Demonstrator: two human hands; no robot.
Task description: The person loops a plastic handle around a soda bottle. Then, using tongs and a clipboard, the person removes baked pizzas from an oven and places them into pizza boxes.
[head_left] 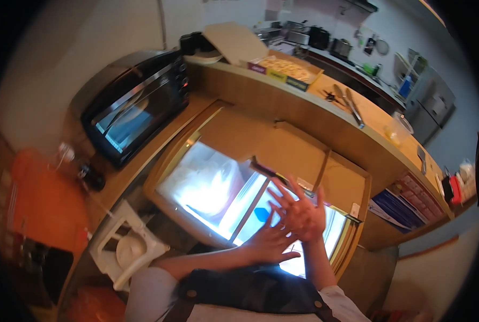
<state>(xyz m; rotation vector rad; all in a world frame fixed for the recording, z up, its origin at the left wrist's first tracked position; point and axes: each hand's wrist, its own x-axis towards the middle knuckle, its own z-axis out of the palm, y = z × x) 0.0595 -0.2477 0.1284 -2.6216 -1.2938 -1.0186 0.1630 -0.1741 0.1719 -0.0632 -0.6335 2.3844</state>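
Both of my hands are held up together in front of my chest, above a lit case with a yellow frame and a brown top. My left hand reaches in from the left, its fingers spread. Just above and to the right, my right hand is raised with its fingers apart. The hands overlap in this view; I cannot tell whether they touch. Neither holds anything that I can see. Bright light and pale contents show in the case below them, and a dark bar runs behind the right hand.
A black toaster oven stands at the left. On the wooden ledge ahead are an open cardboard box with pale food, tongs and a clear container. A white plastic stool or chair is at lower left.
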